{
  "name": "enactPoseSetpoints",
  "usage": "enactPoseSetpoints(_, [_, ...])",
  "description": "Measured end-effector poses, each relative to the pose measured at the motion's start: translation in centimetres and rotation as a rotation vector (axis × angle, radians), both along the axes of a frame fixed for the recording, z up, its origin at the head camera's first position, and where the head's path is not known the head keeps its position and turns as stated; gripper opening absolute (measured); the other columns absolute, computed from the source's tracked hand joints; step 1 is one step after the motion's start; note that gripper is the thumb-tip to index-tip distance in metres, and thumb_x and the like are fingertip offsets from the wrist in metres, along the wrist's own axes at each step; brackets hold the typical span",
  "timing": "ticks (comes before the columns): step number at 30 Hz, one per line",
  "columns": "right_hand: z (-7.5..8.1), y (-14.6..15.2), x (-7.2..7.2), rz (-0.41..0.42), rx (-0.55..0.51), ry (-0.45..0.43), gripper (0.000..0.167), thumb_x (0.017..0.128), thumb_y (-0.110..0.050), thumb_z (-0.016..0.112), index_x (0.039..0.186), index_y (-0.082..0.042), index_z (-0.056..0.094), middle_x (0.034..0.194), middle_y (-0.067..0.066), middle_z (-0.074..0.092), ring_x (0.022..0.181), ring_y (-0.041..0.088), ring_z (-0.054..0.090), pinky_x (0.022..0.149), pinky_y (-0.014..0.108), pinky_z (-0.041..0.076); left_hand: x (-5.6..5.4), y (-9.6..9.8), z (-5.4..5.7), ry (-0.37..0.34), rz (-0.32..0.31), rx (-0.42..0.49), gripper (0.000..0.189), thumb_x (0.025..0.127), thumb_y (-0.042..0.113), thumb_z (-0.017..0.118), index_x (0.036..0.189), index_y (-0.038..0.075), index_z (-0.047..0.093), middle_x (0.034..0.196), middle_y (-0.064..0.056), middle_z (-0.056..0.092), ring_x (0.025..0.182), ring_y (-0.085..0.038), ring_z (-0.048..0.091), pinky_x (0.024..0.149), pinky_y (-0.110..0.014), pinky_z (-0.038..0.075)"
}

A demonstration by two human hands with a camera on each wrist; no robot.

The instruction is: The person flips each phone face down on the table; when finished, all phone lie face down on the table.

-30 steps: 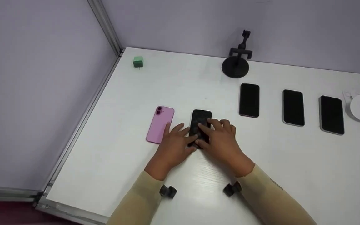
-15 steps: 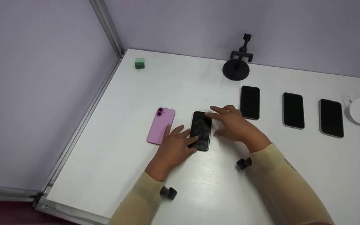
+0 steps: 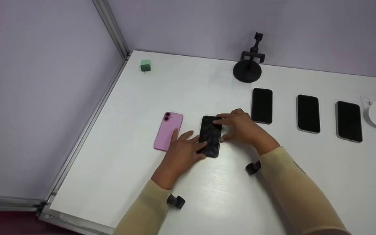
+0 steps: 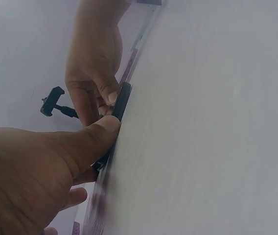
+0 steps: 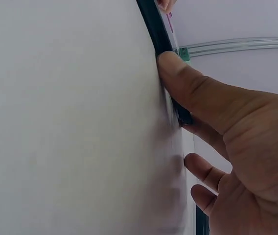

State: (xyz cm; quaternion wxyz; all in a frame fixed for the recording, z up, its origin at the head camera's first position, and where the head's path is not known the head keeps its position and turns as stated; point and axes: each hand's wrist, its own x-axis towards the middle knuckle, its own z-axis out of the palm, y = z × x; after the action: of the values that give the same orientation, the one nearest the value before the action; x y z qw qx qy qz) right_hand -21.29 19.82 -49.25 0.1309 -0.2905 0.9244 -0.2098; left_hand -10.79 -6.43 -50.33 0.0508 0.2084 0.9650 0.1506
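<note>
I judged the dark phone (image 3: 211,137), flat on the table (image 3: 181,85) just right of the pink phone (image 3: 166,130), light and stiff, its glossy face slick and breakable; its side edges looked safest to grip. I had the left hand (image 3: 182,151) pinching its near left corner, the right hand (image 3: 244,130) pinching its far right part. Half a second earlier, the right hand's thumb stood off that edge.

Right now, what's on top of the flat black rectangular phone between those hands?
Fingers of the left hand and right hand lie over the black phone; dark screen shows between. What they cover is hidden.
</note>
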Motion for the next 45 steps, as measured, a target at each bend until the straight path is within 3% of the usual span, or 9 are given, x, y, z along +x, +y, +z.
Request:
enactPoseSetpoints(6, [0.0, 0.2, -0.1, -0.007, -0.027, 0.009, 0.067, 0.086, -0.030, 0.095, 0.148, -0.023, 0.071, 0.165, 0.003, 0.057, 0.143, 0.040, 0.047, 0.117, 0.063, 0.042, 0.0, -0.2, 0.1, -0.014, -0.006, 0.029, 0.051, 0.102, 0.048, 0.072, 0.150, 0.031, 0.068, 0.157, -0.005, 0.064, 0.161, -0.027, 0.042, 0.135, -0.066, 0.012])
enactPoseSetpoints(15, [0.7, 0.2, -0.5, 0.014, -0.095, 0.013, 0.062, 0.088, -0.028, 0.093, 0.146, -0.027, 0.073, 0.166, 0.002, 0.055, 0.143, 0.038, 0.047, 0.120, 0.064, 0.040, -0.3, -0.7, 0.4, 0.019, -0.019, 0.051, 0.051, 0.104, 0.047, 0.070, 0.152, 0.029, 0.066, 0.154, -0.007, 0.066, 0.160, -0.029, 0.044, 0.134, -0.068, 0.013])
enactPoseSetpoints(21, [0.7, 0.0, -0.6, 0.007, -0.233, -0.022, 0.058, 0.089, -0.021, 0.092, 0.144, -0.024, 0.074, 0.167, 0.002, 0.054, 0.145, 0.037, 0.048, 0.117, 0.057, 0.045, -0.2, -1.0, 0.4, 0.028, -0.015, 0.106, 0.051, 0.104, 0.045, 0.071, 0.151, 0.025, 0.068, 0.148, -0.006, 0.071, 0.157, -0.028, 0.049, 0.134, -0.068, 0.015])
enactPoseSetpoints(27, [0.8, -1.0, -0.4, -0.036, -0.335, -0.065, 0.057, 0.089, -0.025, 0.091, 0.144, -0.023, 0.074, 0.166, 0.005, 0.054, 0.152, 0.037, 0.044, 0.122, 0.058, 0.042, 0.1, -1.3, 0.0, 0.049, 0.006, 0.201, 0.047, 0.103, 0.035, 0.076, 0.148, 0.023, 0.070, 0.135, 0.001, 0.078, 0.152, -0.026, 0.055, 0.135, -0.065, 0.016])
enactPoseSetpoints(37, [1.1, -2.0, -0.2, -0.039, -0.328, -0.081, 0.057, 0.095, -0.031, 0.086, 0.149, -0.028, 0.070, 0.169, 0.003, 0.049, 0.152, 0.036, 0.042, 0.123, 0.058, 0.040, 0.6, -1.2, -0.2, 0.045, 0.042, 0.224, 0.048, 0.105, 0.031, 0.075, 0.151, 0.023, 0.067, 0.135, -0.001, 0.079, 0.146, -0.024, 0.061, 0.136, -0.064, 0.014])
enactPoseSetpoints(42, [0.9, -2.2, 0.1, -0.033, -0.307, -0.085, 0.057, 0.096, -0.033, 0.085, 0.151, -0.028, 0.069, 0.170, 0.003, 0.047, 0.153, 0.037, 0.040, 0.125, 0.058, 0.039, 1.0, -1.0, -0.5, 0.111, 0.007, 0.194, 0.064, 0.104, 0.025, 0.077, 0.162, 0.035, 0.053, 0.126, -0.002, 0.082, 0.136, -0.023, 0.069, 0.135, -0.064, 0.017])
enactPoseSetpoints(45, [1.0, -2.5, 0.1, -0.022, -0.302, -0.080, 0.057, 0.097, -0.035, 0.084, 0.151, -0.026, 0.068, 0.170, 0.004, 0.047, 0.153, 0.038, 0.040, 0.124, 0.059, 0.039, 1.2, -1.0, -0.5, 0.184, -0.028, 0.178, 0.067, 0.100, 0.020, 0.080, 0.161, 0.035, 0.056, 0.114, -0.002, 0.085, 0.128, -0.023, 0.073, 0.134, -0.066, 0.021])
